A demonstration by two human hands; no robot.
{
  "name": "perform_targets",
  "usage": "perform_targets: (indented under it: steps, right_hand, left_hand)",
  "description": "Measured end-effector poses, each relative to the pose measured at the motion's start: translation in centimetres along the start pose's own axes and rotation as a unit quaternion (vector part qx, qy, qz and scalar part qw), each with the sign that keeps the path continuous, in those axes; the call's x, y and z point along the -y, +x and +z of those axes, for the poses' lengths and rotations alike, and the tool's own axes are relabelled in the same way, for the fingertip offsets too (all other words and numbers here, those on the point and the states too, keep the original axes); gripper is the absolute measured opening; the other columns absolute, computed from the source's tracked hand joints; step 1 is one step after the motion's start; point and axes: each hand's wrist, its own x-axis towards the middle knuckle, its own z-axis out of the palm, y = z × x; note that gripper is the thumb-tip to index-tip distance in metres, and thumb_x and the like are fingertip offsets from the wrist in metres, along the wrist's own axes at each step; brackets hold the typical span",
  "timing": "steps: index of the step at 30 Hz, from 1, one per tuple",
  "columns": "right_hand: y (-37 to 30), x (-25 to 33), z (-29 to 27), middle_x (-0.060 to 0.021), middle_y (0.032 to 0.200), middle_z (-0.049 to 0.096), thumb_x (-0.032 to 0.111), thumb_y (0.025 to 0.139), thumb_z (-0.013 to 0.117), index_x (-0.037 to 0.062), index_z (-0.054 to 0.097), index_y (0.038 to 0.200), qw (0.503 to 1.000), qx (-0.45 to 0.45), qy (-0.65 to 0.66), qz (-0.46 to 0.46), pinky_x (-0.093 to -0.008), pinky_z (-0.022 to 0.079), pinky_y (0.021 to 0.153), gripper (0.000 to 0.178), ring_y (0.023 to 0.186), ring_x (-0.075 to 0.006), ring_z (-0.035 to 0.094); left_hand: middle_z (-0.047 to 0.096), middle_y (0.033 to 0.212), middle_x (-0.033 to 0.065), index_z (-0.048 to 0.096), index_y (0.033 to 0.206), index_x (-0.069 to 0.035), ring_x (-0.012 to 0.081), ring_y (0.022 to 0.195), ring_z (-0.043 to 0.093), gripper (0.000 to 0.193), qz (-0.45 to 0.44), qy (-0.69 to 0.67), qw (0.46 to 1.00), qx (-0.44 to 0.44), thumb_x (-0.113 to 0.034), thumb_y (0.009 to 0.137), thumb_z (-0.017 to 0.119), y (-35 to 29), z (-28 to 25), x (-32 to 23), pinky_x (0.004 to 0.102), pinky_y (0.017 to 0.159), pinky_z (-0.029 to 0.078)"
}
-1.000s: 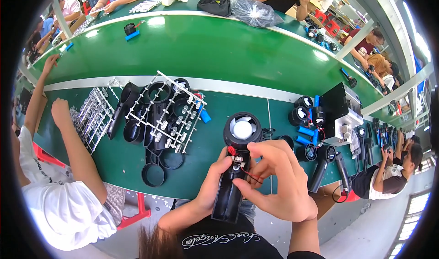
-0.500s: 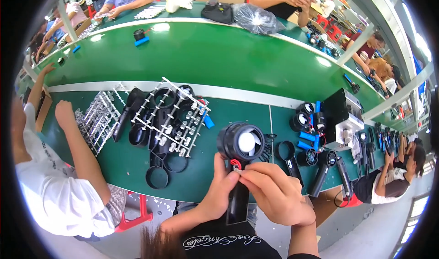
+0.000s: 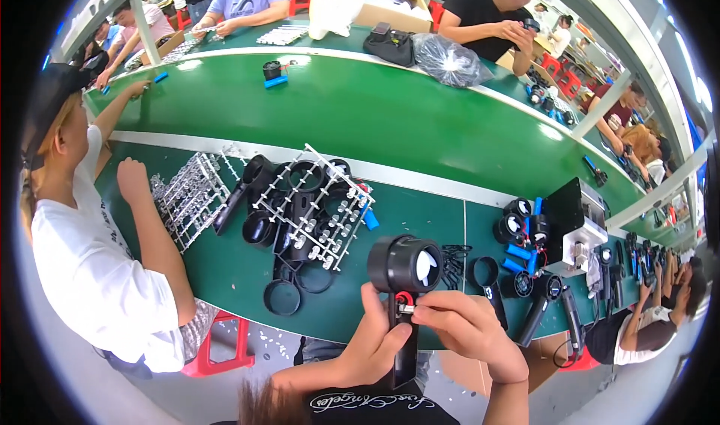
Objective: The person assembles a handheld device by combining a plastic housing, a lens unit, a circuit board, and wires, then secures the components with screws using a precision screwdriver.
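Observation:
My left hand (image 3: 373, 350) is wrapped round the black handle of a handheld fan body (image 3: 393, 264), held up in front of me over the table's near edge. Its round housing is at the top, with a white rounded piece (image 3: 426, 267) inside the opening. Red wires (image 3: 406, 298) loop out below the housing, beside a small light-coloured part (image 3: 407, 309) at the top of the handle. My right hand (image 3: 474, 333) pinches at that small part with thumb and forefinger. The fingertips partly cover it, so its kind cannot be made out.
White plastic sprues with clear pieces (image 3: 319, 222) lie over black fan shells (image 3: 281, 296) on the left. To the right are motor units with blue cylindrical cells (image 3: 517, 266), black handles (image 3: 540, 309) and a black-and-silver machine (image 3: 574, 230). A co-worker (image 3: 105, 267) sits at my left; a green belt (image 3: 337, 99) runs beyond.
The whole view has shifted, so the scene sits farther right and lower. The fan body has turned a little, its opening facing more to the right. Both hands keep their hold.

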Motion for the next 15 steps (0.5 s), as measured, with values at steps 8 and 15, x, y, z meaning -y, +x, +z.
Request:
perform_targets:
  steps: [8,15]
  right_hand:
    - [0.21,1.11,0.39,-0.0181,0.085,0.059,0.0,0.063,0.059,-0.0069,0.061,0.086,0.984,-0.093,-0.122,-0.094,-0.0216,0.047,0.045,0.024,0.052,-0.0138,0.056]
    - [-0.49,1.14,0.66,-0.0205,0.083,0.059,0.0,0.061,0.06,-0.0096,0.06,0.08,0.981,-0.139,-0.092,-0.104,-0.0208,0.045,0.042,0.022,0.048,-0.0133,0.054]
  left_hand:
    - [0.041,0.105,0.0182,0.01,0.116,0.003,0.0187,0.092,0.046,0.05,0.076,0.025,0.997,-0.002,0.005,0.076,0.04,-0.17,0.4,-0.21,0.0326,0.084,0.036]
    - [0.041,0.103,0.0177,0.01,0.115,0.003,0.0176,0.09,0.046,0.048,0.063,-0.001,0.998,0.026,0.004,0.077,0.039,-0.29,0.61,-0.69,0.0308,0.082,0.037]
